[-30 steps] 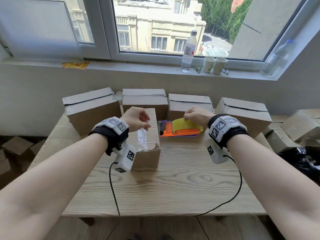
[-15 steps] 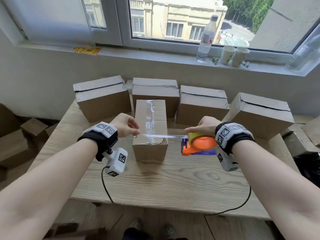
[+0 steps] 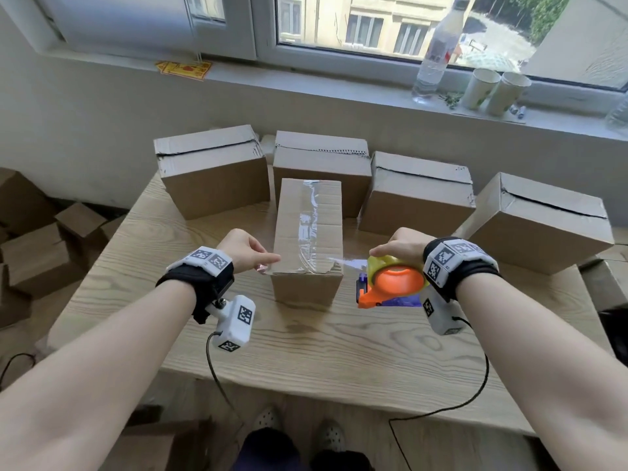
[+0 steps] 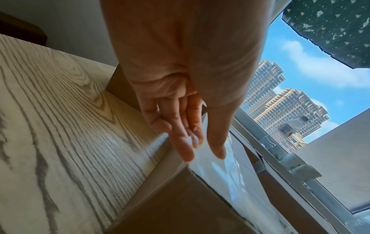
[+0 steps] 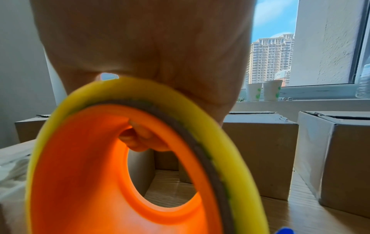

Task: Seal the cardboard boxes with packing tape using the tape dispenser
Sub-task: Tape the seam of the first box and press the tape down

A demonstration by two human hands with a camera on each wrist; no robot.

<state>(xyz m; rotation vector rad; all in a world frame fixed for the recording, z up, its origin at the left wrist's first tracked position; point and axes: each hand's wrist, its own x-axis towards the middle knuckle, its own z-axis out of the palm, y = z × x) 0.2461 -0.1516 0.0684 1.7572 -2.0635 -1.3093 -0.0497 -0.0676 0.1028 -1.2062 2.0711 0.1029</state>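
Note:
A narrow cardboard box (image 3: 307, 239) stands mid-table with clear tape running down the length of its top. My left hand (image 3: 268, 263) is at its near left corner and pinches the free end of a clear tape strip (image 3: 350, 263) between thumb and fingers (image 4: 186, 152). The strip runs across the box's near top edge to the orange tape dispenser (image 3: 396, 285) with its yellow tape roll (image 5: 220, 150). My right hand (image 3: 390, 248) grips the dispenser from above, just right of the box and above the table; its fingers (image 5: 140, 142) curl through the dispenser's core.
Several closed cardboard boxes (image 3: 418, 195) line the back of the wooden table (image 3: 306, 351). A bottle (image 3: 436, 52) and paper cups (image 3: 481, 88) stand on the windowsill. More boxes (image 3: 30, 239) lie on the floor at the left. Wrist-camera cables hang over the table's front edge.
My right hand lifted the dispenser off the table behind the box and drew it right and nearer. The strip pulled out, and my left hand brought its end to the box's near left corner.

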